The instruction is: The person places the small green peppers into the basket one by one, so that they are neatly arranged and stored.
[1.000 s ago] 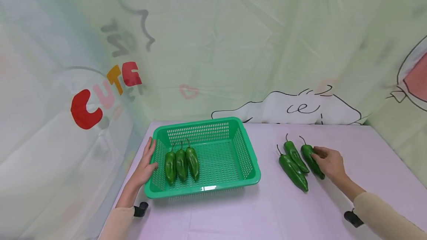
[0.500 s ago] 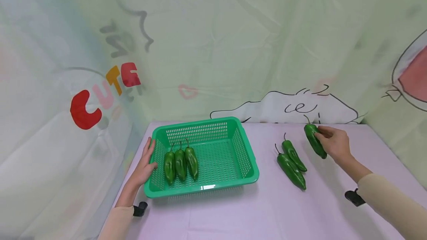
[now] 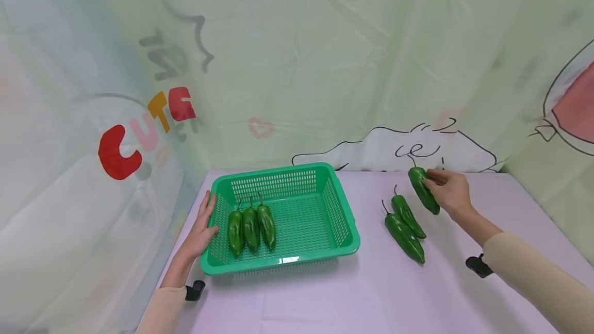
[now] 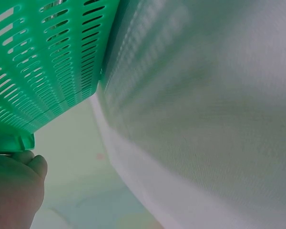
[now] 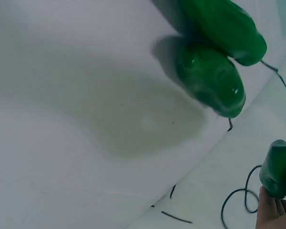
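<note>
In the head view my right hand pinches a green chili pepper by its side, held above the table with its stem pointing up and away. The right wrist view shows this held pepper at its lower right edge, fingers beneath it. Two more green peppers lie close together on the table: a longer one and a smaller one. At the left, my left hand rests on the left rim of a green plastic basket, fingers straight. Inside its left part, three peppers lie side by side.
A pale pink cloth covers the table. Printed curtains hang behind and on both sides. The basket's right part shows its bare mesh floor.
My right hand has lifted one pepper off the table beside the other two, carried it up and away, then shifted it a little left. The left hand and basket stay in place.
</note>
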`<action>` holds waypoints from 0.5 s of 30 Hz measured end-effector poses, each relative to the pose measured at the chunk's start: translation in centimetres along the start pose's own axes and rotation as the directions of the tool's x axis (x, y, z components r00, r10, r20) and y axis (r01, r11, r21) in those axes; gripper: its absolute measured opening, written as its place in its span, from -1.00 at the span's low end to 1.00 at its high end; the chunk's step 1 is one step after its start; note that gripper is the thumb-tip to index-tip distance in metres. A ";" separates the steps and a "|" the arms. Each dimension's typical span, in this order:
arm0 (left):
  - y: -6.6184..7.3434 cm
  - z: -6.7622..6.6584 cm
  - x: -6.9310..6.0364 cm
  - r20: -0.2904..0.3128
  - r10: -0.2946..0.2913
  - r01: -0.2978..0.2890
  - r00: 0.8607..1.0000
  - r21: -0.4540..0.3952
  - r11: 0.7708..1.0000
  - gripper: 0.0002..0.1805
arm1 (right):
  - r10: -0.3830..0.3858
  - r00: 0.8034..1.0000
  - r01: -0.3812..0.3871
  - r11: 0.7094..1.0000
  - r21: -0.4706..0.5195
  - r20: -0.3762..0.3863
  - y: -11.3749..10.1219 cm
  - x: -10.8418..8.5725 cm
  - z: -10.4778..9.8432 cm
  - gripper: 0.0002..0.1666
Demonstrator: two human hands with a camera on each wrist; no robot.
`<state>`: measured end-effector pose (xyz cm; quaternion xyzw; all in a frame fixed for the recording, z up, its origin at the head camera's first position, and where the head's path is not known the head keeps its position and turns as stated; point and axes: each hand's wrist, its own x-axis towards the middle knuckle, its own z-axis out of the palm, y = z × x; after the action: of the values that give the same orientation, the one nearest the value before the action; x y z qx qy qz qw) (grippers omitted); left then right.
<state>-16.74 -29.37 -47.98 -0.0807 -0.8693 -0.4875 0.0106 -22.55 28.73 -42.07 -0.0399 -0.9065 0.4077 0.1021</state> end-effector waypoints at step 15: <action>0.1 0.1 -0.2 -0.008 0.014 -0.014 1.000 0.016 1.000 0.00 | -0.072 0.981 0.045 0.987 0.153 0.179 -9.1 -0.7 5.5 -0.48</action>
<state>-16.50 -29.30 -47.97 -0.0847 -0.8725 -0.4810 0.0180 -23.01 18.54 -38.97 0.0323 -0.8800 0.4727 0.0325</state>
